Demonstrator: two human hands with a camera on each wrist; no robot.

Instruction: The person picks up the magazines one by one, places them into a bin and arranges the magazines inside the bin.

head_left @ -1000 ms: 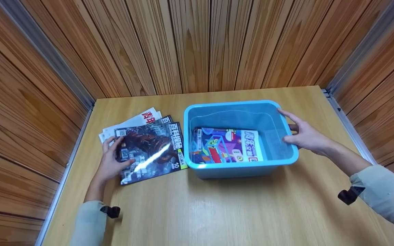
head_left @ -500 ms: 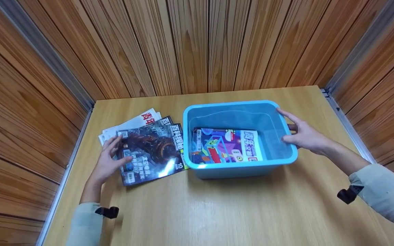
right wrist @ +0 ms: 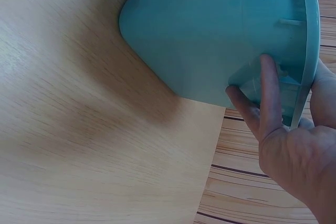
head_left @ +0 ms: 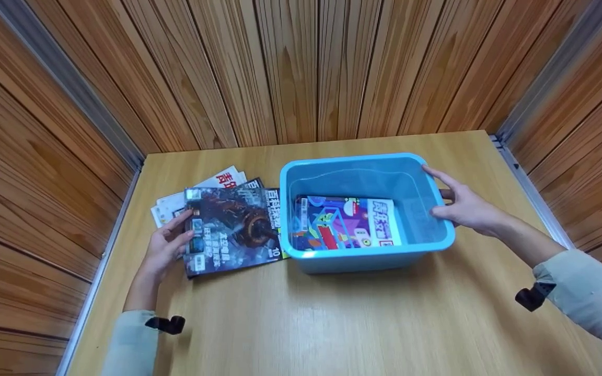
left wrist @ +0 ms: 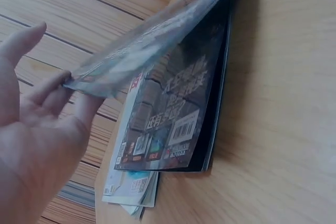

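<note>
**Fingers under a lifted cover; bin steadied at its right rim**

Fingers (left wrist: 50,90) of the left hand (head_left: 164,249) are loosely spread beneath the left edge of the dark magazine (head_left: 230,230), thumb apart above it, pinching that edge and raising it off the pile. In the left wrist view the sheet bows upward while its far side rests low.

Right hand (head_left: 465,209): fingers (right wrist: 268,95) lie against the outside wall of the blue bin (head_left: 369,254), thumb hooked over the rim, gripping it on its right side.

Handling note, as a judgement: the glossy sheet sags, so a deeper grip with the thumb pressed down would probably keep it from sliding out, and it should be lifted level before it crosses the bin's left wall just beside it. The right hand's hold keeps the bin from shifting.

Count:
- Blue bin: one, at mid-table (head_left: 332,324).
- Colourful magazine (head_left: 345,222): one, flat on the bin floor.
- Magazine pile (head_left: 212,185) left of the bin: the dark one on top, a second dark one under it, and what look like two white ones beneath; the lower edges overlap, so the total is uncertain.
- Hands: two, each with a pale sleeve and a small black wrist device.
</note>
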